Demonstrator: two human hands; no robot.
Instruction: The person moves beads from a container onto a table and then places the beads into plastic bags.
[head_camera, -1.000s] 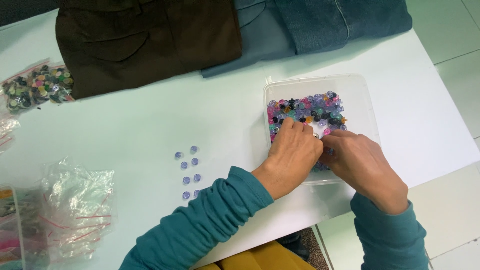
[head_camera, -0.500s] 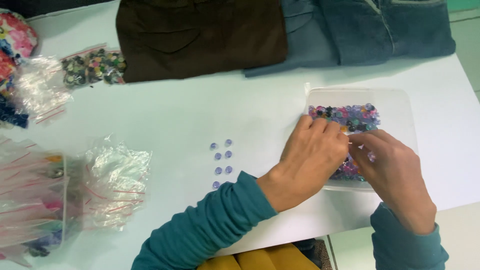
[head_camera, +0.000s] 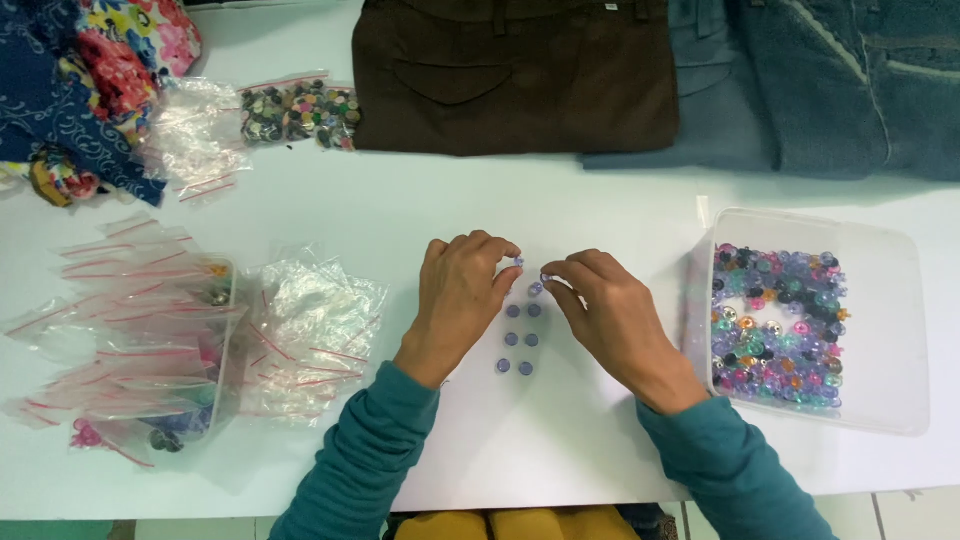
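Two neat columns of purple buttons (head_camera: 519, 338) lay on the worktop (head_camera: 600, 210); left hand (head_camera: 462, 292) and right hand (head_camera: 612, 315) each pinched another button at the top, extending the rows.

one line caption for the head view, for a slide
Both hands, left and right, each pinch a purple button above paired rows on the white table.

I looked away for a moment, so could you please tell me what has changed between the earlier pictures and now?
Both hands have left the clear container of mixed buttons and moved over to the rows of lilac buttons on the white table. The left hand and right hand now each pinch one lilac button at the top of the rows. The container, folded trousers and plastic bags lie as before.
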